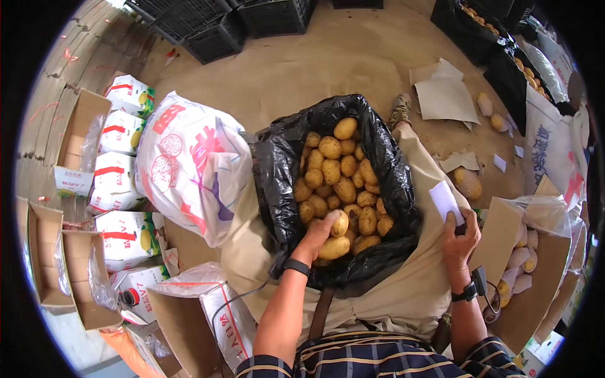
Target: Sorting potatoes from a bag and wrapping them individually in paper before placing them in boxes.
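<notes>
Between my knees stands a crate lined with a black plastic bag (277,160), filled with loose yellow potatoes (345,189). My left hand (317,236) reaches into its near side, closed round a potato (340,224); some of its fingers are hidden. Another long potato (334,248) lies right beside that hand. Over my right thigh, my right hand (462,236) pinches a white foam net sleeve (445,200), which looks flat. Just right of that wrist, an open cardboard box (498,230) holds several potatoes in white foam nets (518,258).
A full white woven sack (189,167) leans at my left, before stacked white cartons (116,179). Open cardboard boxes (82,277) stand farther left. Black crates (214,38) line the back. Torn cardboard (447,97) and netted potatoes (467,184) lie on the floor at right.
</notes>
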Tool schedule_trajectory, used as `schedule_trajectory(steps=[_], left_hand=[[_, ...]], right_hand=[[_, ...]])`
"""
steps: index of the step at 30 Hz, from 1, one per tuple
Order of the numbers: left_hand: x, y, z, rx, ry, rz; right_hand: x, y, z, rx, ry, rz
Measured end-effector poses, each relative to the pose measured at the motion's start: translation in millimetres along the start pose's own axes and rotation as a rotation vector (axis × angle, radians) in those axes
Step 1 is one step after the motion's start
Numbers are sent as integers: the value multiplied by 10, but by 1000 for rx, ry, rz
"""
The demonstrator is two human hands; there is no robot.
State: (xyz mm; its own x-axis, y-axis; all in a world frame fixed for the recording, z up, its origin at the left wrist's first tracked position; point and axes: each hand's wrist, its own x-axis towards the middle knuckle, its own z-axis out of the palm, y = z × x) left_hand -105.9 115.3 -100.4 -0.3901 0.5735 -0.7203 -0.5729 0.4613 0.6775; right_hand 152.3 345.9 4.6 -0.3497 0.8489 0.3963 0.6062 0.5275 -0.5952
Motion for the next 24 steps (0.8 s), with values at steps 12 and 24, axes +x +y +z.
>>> schedule_trajectory(steps=[12, 24], left_hand=[[-3010, 979, -947, -14, 527, 422], [-3864, 412, -1167, 919, 1164, 333]], right_hand=[[-18, -31, -37, 140, -51, -6], [-33, 22, -21, 157, -64, -29]])
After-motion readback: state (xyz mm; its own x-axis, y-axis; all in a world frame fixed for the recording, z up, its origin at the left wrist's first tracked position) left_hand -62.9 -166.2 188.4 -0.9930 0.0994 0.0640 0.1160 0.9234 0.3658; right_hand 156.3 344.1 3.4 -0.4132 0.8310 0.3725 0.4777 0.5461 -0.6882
